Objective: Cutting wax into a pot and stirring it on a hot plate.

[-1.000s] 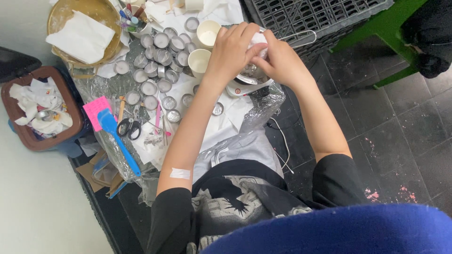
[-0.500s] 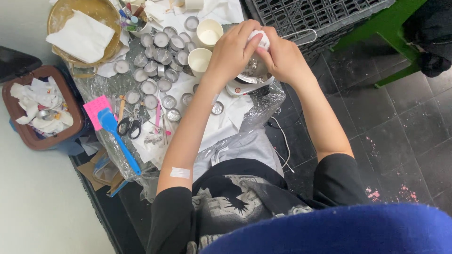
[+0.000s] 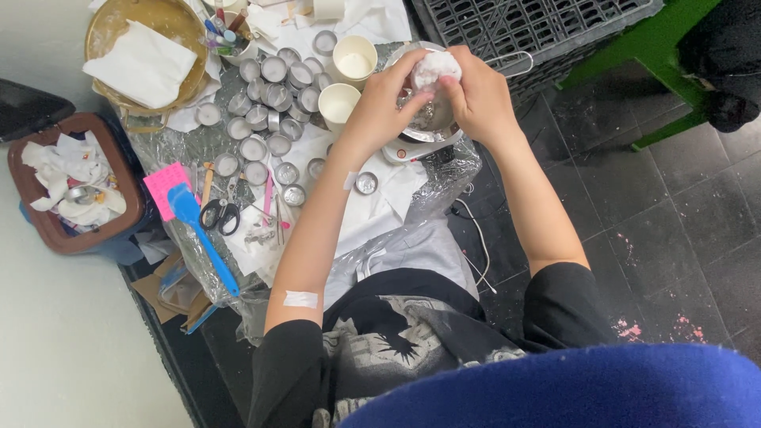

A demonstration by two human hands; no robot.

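My left hand (image 3: 384,103) and my right hand (image 3: 476,99) meet over a shiny metal bowl (image 3: 430,119) that rests on a small white scale (image 3: 412,148). Both hands press a crumpled white tissue wad (image 3: 434,68) at the bowl's rim; the left hand also steadies the bowl's side. Two white paper cups (image 3: 354,59) (image 3: 339,101) stand just left of the hands. Several small round metal tins (image 3: 273,95) are spread over the plastic-covered table (image 3: 444,186).
A blue spatula (image 3: 202,238), scissors (image 3: 218,215) and a pink card (image 3: 162,186) lie at the table's left. A brown bin (image 3: 131,214) with used tissues sits on the floor at left. A black crate (image 3: 539,32) and a green frame (image 3: 634,55) are at top right.
Both hands shifted slightly up with the tissue wad over the bowl; the wad now shows more clearly between the fingers.
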